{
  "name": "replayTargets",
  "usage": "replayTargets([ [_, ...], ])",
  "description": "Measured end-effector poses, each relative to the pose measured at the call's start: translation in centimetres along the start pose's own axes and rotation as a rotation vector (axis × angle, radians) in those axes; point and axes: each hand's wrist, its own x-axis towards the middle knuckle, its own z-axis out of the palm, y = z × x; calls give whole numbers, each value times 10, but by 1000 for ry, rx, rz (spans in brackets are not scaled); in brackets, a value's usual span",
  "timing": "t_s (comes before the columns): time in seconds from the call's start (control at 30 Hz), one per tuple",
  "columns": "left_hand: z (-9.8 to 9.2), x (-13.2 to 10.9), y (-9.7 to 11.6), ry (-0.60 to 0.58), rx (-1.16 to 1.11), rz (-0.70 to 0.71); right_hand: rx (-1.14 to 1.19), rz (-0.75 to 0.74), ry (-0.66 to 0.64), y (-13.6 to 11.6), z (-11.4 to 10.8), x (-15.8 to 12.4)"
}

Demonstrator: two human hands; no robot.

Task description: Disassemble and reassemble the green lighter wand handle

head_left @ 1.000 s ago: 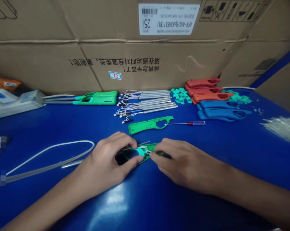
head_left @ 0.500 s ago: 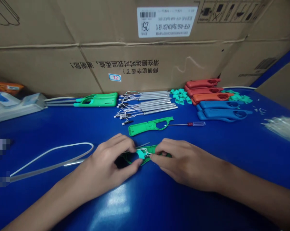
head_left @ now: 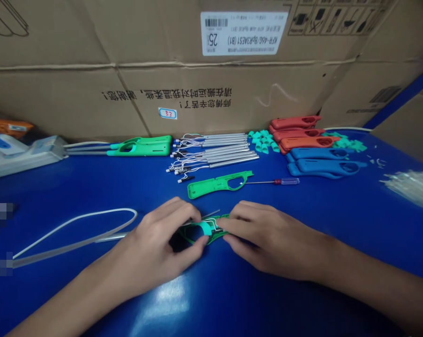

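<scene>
A green lighter handle half point(head_left: 216, 238) lies on the blue table between my hands, its hollow side up. A turquoise trigger piece point(head_left: 206, 228) and thin white wires point(head_left: 215, 223) sit in it. My left hand point(head_left: 172, 229) pinches the handle half around the trigger, thumb at the near side and fingers at the far side. Over the right end is my right hand point(head_left: 256, 229), its fingertips on the wires and shell and its thumb at the near edge. A matching green handle half point(head_left: 214, 185) lies just beyond, beside a screwdriver point(head_left: 285, 181).
Metal tubes with white wires point(head_left: 228, 152) lie in rows at the back. Right of them are turquoise pieces point(head_left: 263, 140), red handles point(head_left: 295, 122) and blue handles point(head_left: 323, 166). A finished-looking green lighter point(head_left: 150, 145) lies near a power strip point(head_left: 32, 154). A cardboard box point(head_left: 74, 93) stands behind.
My right index fingertip has moved slightly left onto the wires, and the right thumb has come down to the shell's near side. My left hand keeps its hold.
</scene>
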Motion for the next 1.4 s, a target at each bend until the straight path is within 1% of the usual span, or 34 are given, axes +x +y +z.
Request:
replayTargets([
  [0.13, -4, 2, 0, 16, 46, 25, -1, 12, -30, -1, 0, -1],
  [0.3, -8, 4, -2, -20, 69, 25, -15, 11, -51, -3, 0, -1],
  [0.4, -8, 4, -3, -36, 27, -4, -17, 16, -61, -3, 0, -1],
  [0.6, -5, 5, -8, -29, -3, -77, -47, -28, -18, -3, 0, -1],
  [0.77, -5, 6, -7, -11, -8, -59, -52, -7, -27, -5, 1, -1],
  [1.1, -8, 4, -6, -47, -37, -49, -73, 19, -92, -8, 1, 0],
  [1.27, -9, 4, -6, -60, -32, -22, -56, 54, -91, -11, 1, 1],
  [1.4, -9, 2, -6, -56, -26, -22, -56, 52, -69, -11, 3, 2],
])
